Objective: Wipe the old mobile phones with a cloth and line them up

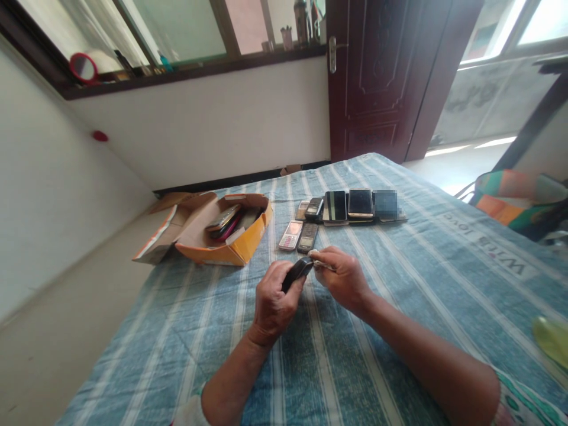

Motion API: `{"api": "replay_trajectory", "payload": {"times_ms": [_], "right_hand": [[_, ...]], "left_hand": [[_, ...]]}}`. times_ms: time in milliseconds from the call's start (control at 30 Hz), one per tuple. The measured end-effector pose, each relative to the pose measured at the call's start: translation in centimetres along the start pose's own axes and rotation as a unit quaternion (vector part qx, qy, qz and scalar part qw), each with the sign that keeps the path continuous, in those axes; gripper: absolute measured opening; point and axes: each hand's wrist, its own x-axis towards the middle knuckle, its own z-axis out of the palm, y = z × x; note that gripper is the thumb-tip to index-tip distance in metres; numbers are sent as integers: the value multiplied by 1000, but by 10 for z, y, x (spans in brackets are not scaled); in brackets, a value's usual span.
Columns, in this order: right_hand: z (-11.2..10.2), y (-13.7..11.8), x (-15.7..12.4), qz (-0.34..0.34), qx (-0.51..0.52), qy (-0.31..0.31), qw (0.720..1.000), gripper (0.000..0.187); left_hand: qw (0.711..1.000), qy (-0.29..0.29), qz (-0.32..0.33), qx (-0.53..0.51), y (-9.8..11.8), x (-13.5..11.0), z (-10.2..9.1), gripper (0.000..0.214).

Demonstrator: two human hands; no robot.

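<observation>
My left hand (273,300) is wrapped round a black mobile phone (297,273), which it holds tilted above the bed. At the phone's far end, the fingers of my right hand (344,279) pinch a small whitish piece, perhaps cloth or tissue, close against the phone. Just beyond my hands lie a silver keypad phone (291,234) and a dark keypad phone (307,238). Behind these are a small black phone (315,208) and a beige one (302,209). Dark-screened smartphones (360,203) are stacked in a row to the right; the rightmost is blurred out.
An orange cardboard box (248,244) stands open on the left with several phones (224,220) inside, its lid (162,234) folded back. Everything rests on a blue striped bedsheet (195,331). Past the bed are a white wall and a brown door (377,77).
</observation>
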Motion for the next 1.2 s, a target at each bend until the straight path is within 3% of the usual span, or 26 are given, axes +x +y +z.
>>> {"api": "replay_trajectory", "payload": {"times_ms": [167,267,533,733,800,933,1067,1133,1200], "right_hand": [[-3,-25,0,-137,-68,3,988,32],[-4,-32,0,-182,-73,-13,980,33],[-2,-12,-1,-99,-42,6,994,33],[-3,-29,-1,-187,-67,-18,980,32],[-3,-28,-1,-184,-62,-20,981,33],[-3,-12,1,-102,-42,-14,994,35],[-4,-3,4,55,34,-41,997,26],[-4,-5,5,156,102,-69,980,19],[-3,-9,5,255,192,-80,944,15]], "left_hand": [[1000,1,7,-7,-2,-1,0,10],[1000,6,11,-3,-3,-1,0,9],[1000,-7,10,8,-3,-1,1,9],[1000,-9,11,4,0,-1,0,8],[1000,-9,10,4,0,-2,0,7],[1000,-9,23,1,0,-3,1,8],[1000,3,15,-9,1,-2,1,11],[1000,11,8,-18,3,-1,0,12],[1000,16,-1,-24,4,-1,0,13]]}}
